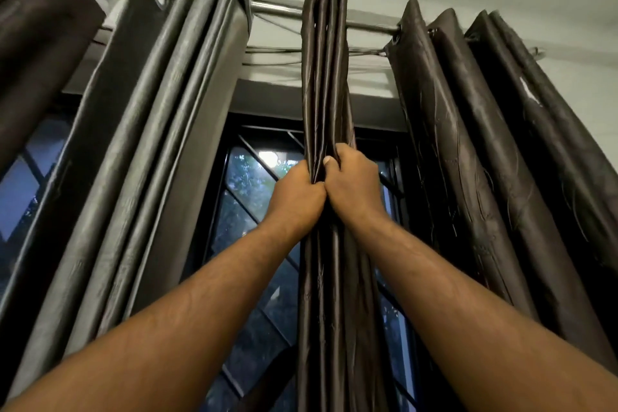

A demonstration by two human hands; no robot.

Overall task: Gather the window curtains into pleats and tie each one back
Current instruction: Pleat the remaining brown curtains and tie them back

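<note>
While reaching up, grips the middle curtain [322, 77] with the left hand [297, 197] and the right hand [354, 184], both curled round its folds. Holds it bunched, hanging from the rod [277, 9] by the window [247, 184].

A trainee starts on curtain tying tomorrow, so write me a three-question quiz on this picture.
1. True or false: the left hand and the right hand both grip the middle curtain.
2. The middle curtain hangs from: A) the metal rod; B) a ceiling hook; C) a wall nail.
3. Short answer: is a tie-back visible around the middle curtain?
Key: 1 true; 2 A; 3 no, none is visible.
</note>
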